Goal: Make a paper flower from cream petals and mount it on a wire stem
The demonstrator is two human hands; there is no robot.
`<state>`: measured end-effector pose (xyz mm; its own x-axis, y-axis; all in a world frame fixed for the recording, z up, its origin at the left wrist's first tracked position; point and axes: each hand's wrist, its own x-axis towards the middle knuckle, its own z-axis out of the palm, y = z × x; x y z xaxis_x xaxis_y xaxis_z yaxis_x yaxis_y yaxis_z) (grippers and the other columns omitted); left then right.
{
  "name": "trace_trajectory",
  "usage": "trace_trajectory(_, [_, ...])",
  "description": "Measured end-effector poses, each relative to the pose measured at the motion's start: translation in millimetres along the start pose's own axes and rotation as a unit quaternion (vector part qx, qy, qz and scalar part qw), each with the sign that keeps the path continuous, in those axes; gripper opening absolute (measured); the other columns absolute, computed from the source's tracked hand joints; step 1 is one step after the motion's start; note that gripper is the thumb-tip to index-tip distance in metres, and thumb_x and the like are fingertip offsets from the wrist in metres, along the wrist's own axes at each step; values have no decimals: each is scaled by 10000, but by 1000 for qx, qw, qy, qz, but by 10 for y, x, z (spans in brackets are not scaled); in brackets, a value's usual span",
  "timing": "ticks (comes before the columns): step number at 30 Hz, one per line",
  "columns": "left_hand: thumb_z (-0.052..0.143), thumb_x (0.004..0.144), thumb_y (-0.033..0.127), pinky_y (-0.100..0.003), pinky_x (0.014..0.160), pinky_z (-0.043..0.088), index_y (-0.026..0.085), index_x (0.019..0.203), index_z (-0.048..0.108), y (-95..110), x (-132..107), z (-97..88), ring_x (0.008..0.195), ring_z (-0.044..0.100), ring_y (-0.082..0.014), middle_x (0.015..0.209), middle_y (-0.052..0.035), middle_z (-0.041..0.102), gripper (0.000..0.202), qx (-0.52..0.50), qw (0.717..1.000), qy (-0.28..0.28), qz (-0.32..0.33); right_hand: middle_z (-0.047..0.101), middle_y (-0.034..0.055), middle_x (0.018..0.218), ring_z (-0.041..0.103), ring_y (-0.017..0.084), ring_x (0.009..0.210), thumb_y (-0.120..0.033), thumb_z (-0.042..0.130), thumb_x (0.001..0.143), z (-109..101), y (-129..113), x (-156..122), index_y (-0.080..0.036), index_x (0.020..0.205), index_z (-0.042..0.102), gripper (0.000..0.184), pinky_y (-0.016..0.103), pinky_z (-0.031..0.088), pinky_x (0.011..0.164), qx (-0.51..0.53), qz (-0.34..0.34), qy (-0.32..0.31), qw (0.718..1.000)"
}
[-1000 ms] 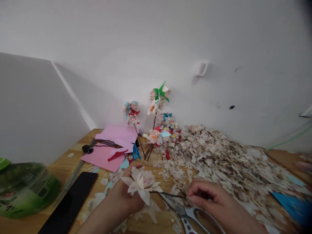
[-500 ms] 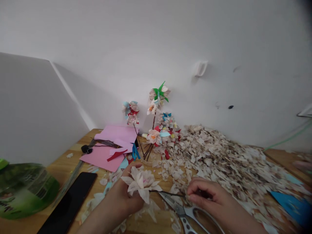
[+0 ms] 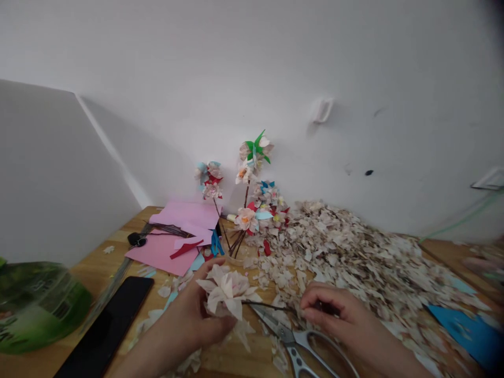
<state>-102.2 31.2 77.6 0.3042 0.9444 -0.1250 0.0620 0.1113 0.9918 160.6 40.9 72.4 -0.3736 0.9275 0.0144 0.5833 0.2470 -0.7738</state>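
Observation:
My left hand [image 3: 189, 320] is closed around a pale, pink-tinged paper flower [image 3: 227, 290], holding it up with the petals facing me. A thin dark wire stem [image 3: 268, 305] runs from the flower to the right. My right hand [image 3: 338, 317] is curled with its fingertips pinched on the far end of that stem. Metal scissors [image 3: 299, 346] lie on the wooden table [image 3: 98, 268] just below and between the two hands.
A big heap of pale petal scraps [image 3: 354, 252] covers the right of the table. Finished paper flowers [image 3: 255, 205] stand by the wall, beside pink paper sheets [image 3: 173, 236]. A black phone [image 3: 106, 331] and a green bottle [image 3: 35, 307] lie at left, blue paper [image 3: 468, 331] at right.
The view has shifted slightly. Both hands keep their hold on the flower and stem, with the left hand turned a little upward.

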Motion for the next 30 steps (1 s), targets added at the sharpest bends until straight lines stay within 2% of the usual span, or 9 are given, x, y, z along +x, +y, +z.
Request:
trace_trajectory(4, [603,616,77,-190,510,316,230,1213,334,26,-5,-9,554,425,-68,715,81,517,672,-31,999,-14,1,603,3,694,545,169,685,-306,543,809,-5,7,5,-204,668,601,182,252,382,625,2,-5,-1,1000])
trace_trajectory(8, [605,613,65,-190,511,322,221,1233,299,-2,2,-18,557,432,-65,715,79,523,709,-18,1000,-12,4,600,4,689,538,168,678,-307,543,805,-16,-5,2,-206,662,601,184,253,375,613,1,-5,6,1000])
trace_trajectory(15, [580,623,82,-198,511,329,194,1356,170,-22,11,-15,549,453,-73,700,70,546,847,37,999,15,3,611,8,689,546,171,680,-316,545,793,-16,12,-5,-209,669,608,176,255,384,614,-3,-4,2,1000])
trace_trajectory(21, [590,598,124,-203,494,310,151,1368,152,-40,11,1,514,439,-79,633,85,525,886,90,995,36,-4,610,11,688,552,174,678,-319,555,783,-12,37,14,-203,662,614,177,262,385,614,1,2,3,1000])
trace_trajectory(26, [585,598,113,-197,513,323,144,1362,162,-31,-13,49,513,419,-77,589,109,476,874,57,998,39,8,611,11,692,548,173,679,-301,566,773,-16,75,21,-199,663,628,163,263,377,608,4,15,8,1000])
trace_trajectory(30, [588,599,119,-197,539,356,166,1376,142,-48,-10,70,562,467,-83,679,81,524,897,29,998,52,18,613,11,694,549,171,680,-300,575,768,-20,84,12,-199,662,636,159,261,381,615,10,16,10,1000])
